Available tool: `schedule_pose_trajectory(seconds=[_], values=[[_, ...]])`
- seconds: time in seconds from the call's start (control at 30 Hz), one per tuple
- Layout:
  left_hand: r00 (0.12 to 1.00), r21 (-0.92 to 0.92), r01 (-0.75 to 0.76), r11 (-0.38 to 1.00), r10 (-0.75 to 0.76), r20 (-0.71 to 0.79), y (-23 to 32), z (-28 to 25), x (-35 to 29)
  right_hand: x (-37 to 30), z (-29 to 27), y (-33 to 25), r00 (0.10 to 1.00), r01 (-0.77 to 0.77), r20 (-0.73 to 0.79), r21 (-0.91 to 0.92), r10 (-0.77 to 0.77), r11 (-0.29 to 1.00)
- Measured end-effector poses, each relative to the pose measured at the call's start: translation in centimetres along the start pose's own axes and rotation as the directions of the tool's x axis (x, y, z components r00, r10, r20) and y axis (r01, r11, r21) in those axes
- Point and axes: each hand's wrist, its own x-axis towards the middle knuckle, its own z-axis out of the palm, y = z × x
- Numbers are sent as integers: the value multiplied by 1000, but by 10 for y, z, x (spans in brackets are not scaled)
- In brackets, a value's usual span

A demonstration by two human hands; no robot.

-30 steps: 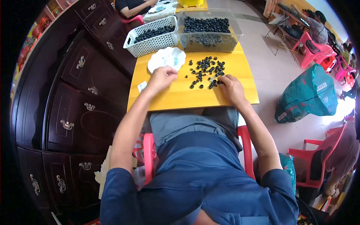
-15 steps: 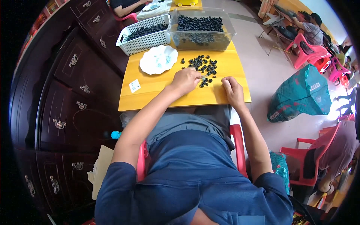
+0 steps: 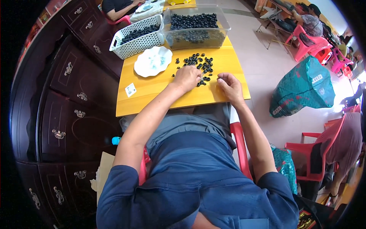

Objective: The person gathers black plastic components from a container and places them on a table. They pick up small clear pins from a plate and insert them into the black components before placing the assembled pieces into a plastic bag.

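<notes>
Dotting the yellow table (image 3: pixel 160 97), black rings (image 3: pixel 206 70) lie beside the curled left hand (image 3: pixel 187 78), grip unclear; the right hand (image 3: pixel 230 87) pinches a dark piece (image 3: pixel 219 78). Dark cabinet (image 3: pixel 91 129) left, teal bag (image 3: pixel 303 89) right.

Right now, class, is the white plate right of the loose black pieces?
No, the white plate lies left of the loose black pieces.

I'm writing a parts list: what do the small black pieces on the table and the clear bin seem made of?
Small black pieces: plastic or rubber, unclear which; smooth, slightly shiny highlights.
Clear bin: probably rigid plastic, glossy; see-through wall, pale crisp rim.
</notes>
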Motion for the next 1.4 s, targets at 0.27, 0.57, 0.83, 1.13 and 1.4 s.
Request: schedule_pose_trajectory(seconds=[0.27, 0.57, 0.83, 1.13, 1.4], values=[[997, -56, -58, 997, 55, -54, -2, 2, -1, 1, 1, 4, 1000, -17, 4, -10, 17, 1000], [993, -60, -115, 992, 114, -23, 2, 3, 3, 0, 3, 2, 1000, -3, 9, 16, 3, 1000], [983, -29, -163, 986, 160, -93, -1, -4, 3, -1, 1, -7, 999, -31, 17, 29, 30, 999], [910, -97, -262, 960, 213, -356, 34, -49, -39, -17, 18, -51, 928, -197, 340, 102, 152, 975], [909, -84, -275, 958, 230, -348, 48, -60, -76, -29, 32, -55, 844, -266, 499, 70, 197, 961]])
